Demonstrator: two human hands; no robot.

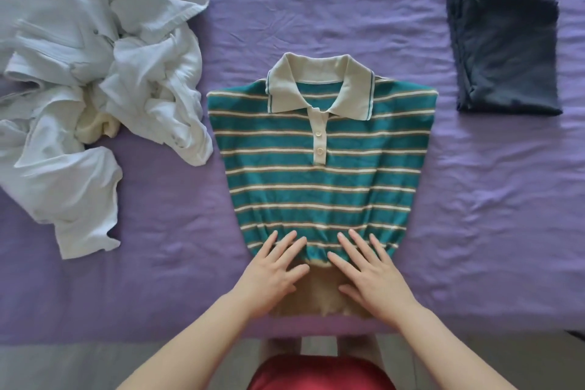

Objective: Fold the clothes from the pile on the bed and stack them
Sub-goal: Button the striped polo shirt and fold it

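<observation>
A teal polo shirt [319, 174] with cream and tan stripes lies face up in the middle of the bed, collar away from me and sleeves tucked out of sight. My left hand [273, 272] and my right hand [368, 272] rest flat, fingers spread, on its tan bottom hem near the bed's front edge. Neither hand grips the cloth. A crumpled pile of white clothes [88, 73] lies at the left. One folded dark navy garment [503, 51] sits at the back right.
The purple bedsheet [490, 199] covers the whole bed and is wrinkled. The bed's front edge runs just below my wrists, with grey floor [63, 364] beyond it. My red clothing [319, 374] shows at the bottom.
</observation>
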